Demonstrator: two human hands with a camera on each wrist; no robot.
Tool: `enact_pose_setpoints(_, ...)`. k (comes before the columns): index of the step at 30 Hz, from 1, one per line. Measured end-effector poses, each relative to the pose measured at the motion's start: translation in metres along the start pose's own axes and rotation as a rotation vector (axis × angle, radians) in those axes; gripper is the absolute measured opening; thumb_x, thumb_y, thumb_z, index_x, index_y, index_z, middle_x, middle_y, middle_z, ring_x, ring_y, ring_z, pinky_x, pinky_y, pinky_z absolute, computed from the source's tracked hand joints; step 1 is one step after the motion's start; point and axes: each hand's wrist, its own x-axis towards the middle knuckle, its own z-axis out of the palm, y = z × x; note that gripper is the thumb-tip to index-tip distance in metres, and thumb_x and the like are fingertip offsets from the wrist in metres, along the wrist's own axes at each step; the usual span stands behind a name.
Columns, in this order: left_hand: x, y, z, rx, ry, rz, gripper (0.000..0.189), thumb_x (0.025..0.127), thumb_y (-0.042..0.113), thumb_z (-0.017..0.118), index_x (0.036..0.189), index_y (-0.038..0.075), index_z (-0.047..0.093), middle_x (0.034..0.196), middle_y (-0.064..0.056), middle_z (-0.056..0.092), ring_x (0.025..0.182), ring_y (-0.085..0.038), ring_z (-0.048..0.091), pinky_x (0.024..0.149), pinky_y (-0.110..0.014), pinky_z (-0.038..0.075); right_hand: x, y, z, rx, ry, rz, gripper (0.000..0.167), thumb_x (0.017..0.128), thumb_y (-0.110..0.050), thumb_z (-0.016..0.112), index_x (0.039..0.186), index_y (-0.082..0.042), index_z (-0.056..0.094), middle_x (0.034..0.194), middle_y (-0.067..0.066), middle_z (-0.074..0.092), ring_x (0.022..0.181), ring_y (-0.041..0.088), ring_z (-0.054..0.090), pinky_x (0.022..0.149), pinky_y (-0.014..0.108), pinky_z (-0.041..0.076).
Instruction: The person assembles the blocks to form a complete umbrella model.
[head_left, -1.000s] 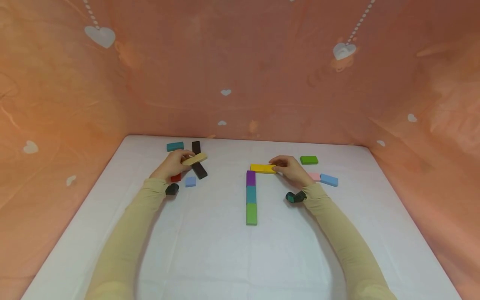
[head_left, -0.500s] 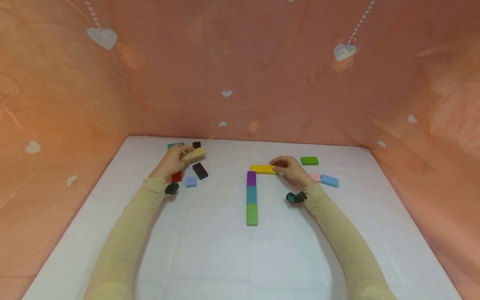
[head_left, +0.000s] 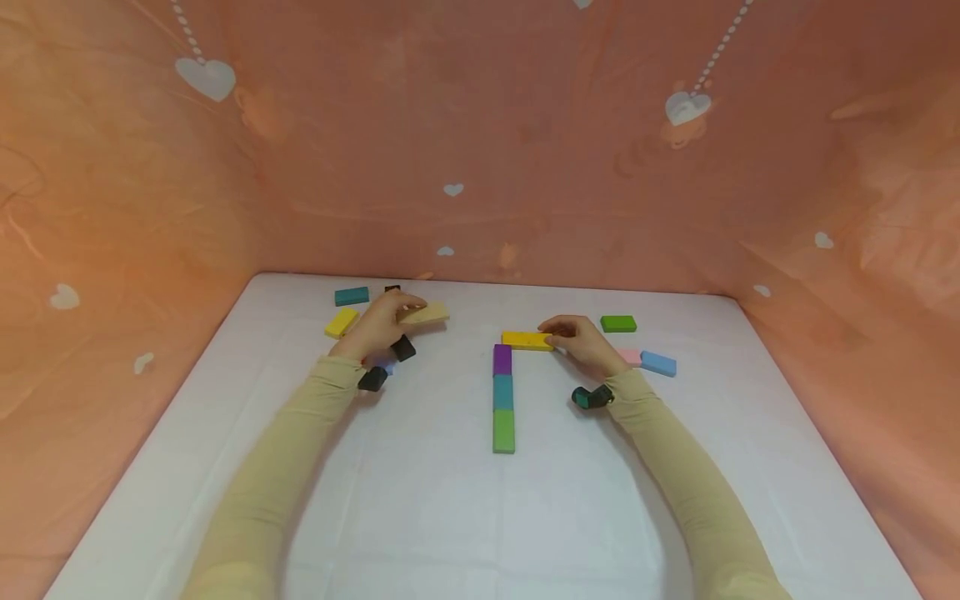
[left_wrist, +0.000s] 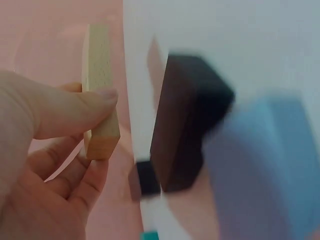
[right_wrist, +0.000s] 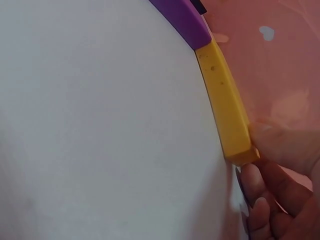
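Note:
In the head view my left hand point(head_left: 381, 323) holds a plain wooden block point(head_left: 426, 314) above the table, left of the laid-out row. The left wrist view shows thumb and fingers pinching this wooden block point(left_wrist: 100, 75). My right hand point(head_left: 583, 342) grips the right end of a yellow block point(head_left: 527, 340) lying flat. In the right wrist view, the thumb is along one side of that yellow block point(right_wrist: 222, 100) and the fingertips are at its end. Its left end meets a purple block point(head_left: 502, 359), followed towards me by a teal block point(head_left: 503, 392) and a green block point(head_left: 504, 431).
Around my left hand lie a teal block point(head_left: 352, 296), a yellow block point(head_left: 342, 322), a black block point(head_left: 403, 347) and a mostly covered blue one. A green block point(head_left: 618, 323), a pink block point(head_left: 630, 357) and a blue block point(head_left: 658, 363) lie beyond my right hand.
My left hand has carried the wooden block off the black blocks and to the right. A yellow block at the left now shows; the red one is hidden. My right hand stays put.

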Motion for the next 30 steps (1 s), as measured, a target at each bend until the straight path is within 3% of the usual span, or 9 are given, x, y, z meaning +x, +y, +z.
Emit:
enact_pose_setpoints(4, 0.005, 0.004, 0.015, -0.021, -0.021, 0.035, 0.037, 0.081, -0.012, 0.065, 0.117, -0.003, 0.064, 0.109, -0.017, 0.060, 0.104, -0.031, 0.053, 0.091, -0.045, 0.046, 0.001, 0.001, 0.000, 0.005, -0.007, -0.003, 0.024, 0.095, -0.003, 0.058, 0.118, -0.003, 0.064, 0.122, 0.013, 0.059, 0.105, 0.028, 0.053, 0.095, 0.034, 0.047)
enact_pose_setpoints(11, 0.010, 0.011, 0.035, -0.037, -0.065, -0.022, 0.041, 0.081, -0.011, 0.066, 0.120, 0.003, 0.065, 0.109, -0.014, 0.057, 0.104, -0.029, 0.051, 0.096, -0.044, 0.044, 0.003, 0.003, 0.000, -0.005, -0.009, -0.015, 0.024, 0.094, -0.003, 0.058, 0.117, -0.003, 0.065, 0.121, 0.013, 0.059, 0.104, 0.027, 0.053, 0.093, 0.032, 0.048)
enact_pose_setpoints(16, 0.016, 0.012, 0.046, -0.052, -0.085, -0.025, 0.039, 0.082, -0.010, 0.067, 0.119, 0.004, 0.065, 0.111, -0.014, 0.058, 0.107, -0.029, 0.051, 0.100, -0.043, 0.042, 0.003, 0.003, 0.000, -0.007, -0.014, -0.014, 0.024, 0.095, -0.003, 0.057, 0.118, -0.003, 0.064, 0.121, 0.013, 0.059, 0.104, 0.028, 0.052, 0.094, 0.033, 0.047)
enact_pose_setpoints(24, 0.024, 0.012, 0.056, -0.079, -0.099, 0.007, 0.039, 0.080, -0.010, 0.069, 0.118, 0.002, 0.066, 0.110, -0.013, 0.059, 0.105, -0.028, 0.053, 0.097, -0.042, 0.042, 0.004, 0.003, 0.001, 0.031, -0.013, 0.008, 0.025, 0.095, -0.004, 0.057, 0.119, -0.003, 0.063, 0.124, 0.013, 0.057, 0.107, 0.028, 0.051, 0.097, 0.034, 0.046)
enact_pose_setpoints(30, 0.028, 0.014, 0.060, -0.127, -0.128, -0.017, 0.035, 0.082, -0.006, 0.070, 0.115, 0.004, 0.068, 0.110, -0.011, 0.061, 0.099, -0.026, 0.052, 0.090, -0.038, 0.046, 0.004, 0.003, 0.003, 0.019, 0.002, 0.015, 0.025, 0.095, -0.005, 0.058, 0.119, -0.004, 0.064, 0.124, 0.013, 0.057, 0.110, 0.028, 0.051, 0.100, 0.038, 0.043)
